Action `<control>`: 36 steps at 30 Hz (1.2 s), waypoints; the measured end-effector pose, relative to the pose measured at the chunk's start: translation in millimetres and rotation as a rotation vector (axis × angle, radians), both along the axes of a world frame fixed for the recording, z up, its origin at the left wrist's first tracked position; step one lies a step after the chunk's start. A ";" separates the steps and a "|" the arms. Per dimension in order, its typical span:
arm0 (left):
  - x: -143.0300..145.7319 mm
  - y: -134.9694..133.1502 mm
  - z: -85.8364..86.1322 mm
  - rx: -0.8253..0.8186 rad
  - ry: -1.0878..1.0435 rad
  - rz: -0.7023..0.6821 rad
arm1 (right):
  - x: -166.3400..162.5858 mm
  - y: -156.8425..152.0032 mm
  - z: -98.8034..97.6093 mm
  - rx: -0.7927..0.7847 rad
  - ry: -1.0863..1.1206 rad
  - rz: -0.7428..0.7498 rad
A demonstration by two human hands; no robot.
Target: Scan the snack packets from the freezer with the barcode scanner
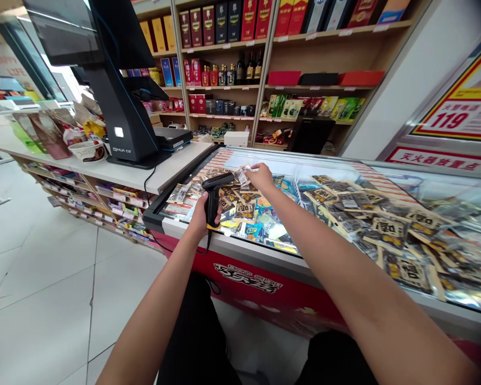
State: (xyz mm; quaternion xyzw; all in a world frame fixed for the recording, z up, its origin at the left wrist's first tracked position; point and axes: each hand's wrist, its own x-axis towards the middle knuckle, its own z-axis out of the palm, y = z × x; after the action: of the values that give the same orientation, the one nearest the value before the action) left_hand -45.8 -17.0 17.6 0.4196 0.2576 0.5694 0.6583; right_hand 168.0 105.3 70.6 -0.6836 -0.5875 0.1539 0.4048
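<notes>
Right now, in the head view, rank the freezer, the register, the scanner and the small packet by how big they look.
1. Freezer
2. Register
3. Scanner, gripped by the left hand
4. Packet, pinched by the right hand

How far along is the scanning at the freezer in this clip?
Done: nothing shows as finished; no scanned packets lie set apart. In hand: the left hand grips a black barcode scanner aimed at a small clear packet that the right hand holds over the freezer's glass lid. Left: whether more packets follow cannot be told; the packets in the freezer lie under the glass.
</notes>
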 end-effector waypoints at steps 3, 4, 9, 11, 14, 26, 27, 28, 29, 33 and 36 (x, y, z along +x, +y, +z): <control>0.3 -0.4 0.8 0.008 0.005 -0.010 | -11.2 3.5 3.8 -0.064 -0.247 0.024; 0.3 -0.8 1.3 0.014 0.012 -0.011 | -12.5 3.2 3.7 -0.078 -0.330 0.027; -1.0 -4.0 3.7 0.002 0.047 -0.001 | 3.4 -8.5 -1.2 -0.067 -0.542 0.074; -2.2 -4.3 3.0 0.003 0.053 -0.007 | 24.4 -15.9 -3.1 -0.054 -0.572 0.072; -3.9 -2.7 -0.3 0.037 0.055 -0.019 | 77.3 -24.7 -3.5 -0.073 -0.639 0.012; -1.8 -1.1 -2.2 0.021 0.097 -0.022 | 270.3 -0.5 -5.8 -0.605 -0.784 -0.274; -1.8 -0.9 -2.3 0.023 0.097 -0.026 | 267.9 3.7 -6.1 -0.615 -0.790 -0.253; -1.9 -0.5 -2.6 0.026 0.097 -0.029 | 264.1 7.7 -6.3 -0.625 -0.793 -0.240; -2.0 -0.2 -2.9 0.031 0.096 -0.031 | 259.3 11.3 -6.3 -0.630 -0.795 -0.237; -2.7 0.8 -4.6 0.042 0.092 -0.031 | 239.2 19.4 -8.0 -0.531 -0.873 -0.210; -3.1 1.1 -5.6 0.025 0.087 -0.023 | 225.3 17.5 -12.0 -0.444 -0.920 -0.139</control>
State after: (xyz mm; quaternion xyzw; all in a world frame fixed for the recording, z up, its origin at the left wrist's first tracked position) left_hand -48.9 -15.9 12.1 0.4550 0.2743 0.5463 0.6475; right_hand 393.3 122.8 58.5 -0.7875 -0.6110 -0.0692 -0.0411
